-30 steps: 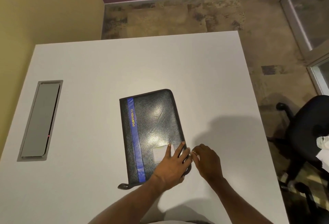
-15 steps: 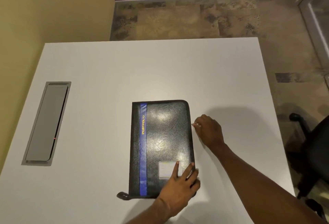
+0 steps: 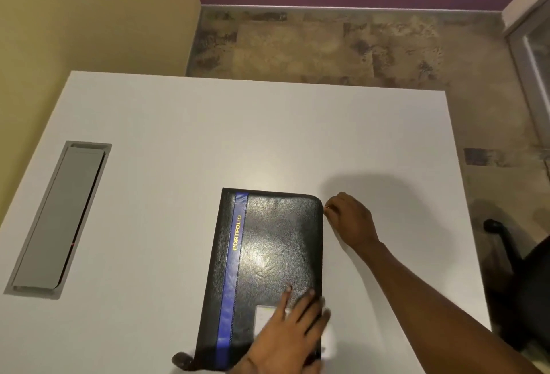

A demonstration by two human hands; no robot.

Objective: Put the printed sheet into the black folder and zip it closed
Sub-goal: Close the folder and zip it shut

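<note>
The black folder [image 3: 268,272] is laid flat and closed on the worktop [image 3: 148,123]. Its near corner is pinned by the flat, spread left hand [image 3: 290,329] to resist drag. At its far right corner, the zipper pull [image 3: 327,206] is pinched by the right hand [image 3: 349,219]. No printed sheet is visible.

"PORTFOLIO" on black folder's [image 3: 276,254] blue stripe [image 3: 232,278]

Black folder [image 3: 268,260] on white table [image 3: 166,141]

folder [image 3: 273,254]: black grained leatherette, glossy | table [image 3: 178,135]: smooth matt white | floor [image 3: 327,46]: mottled stone
</note>
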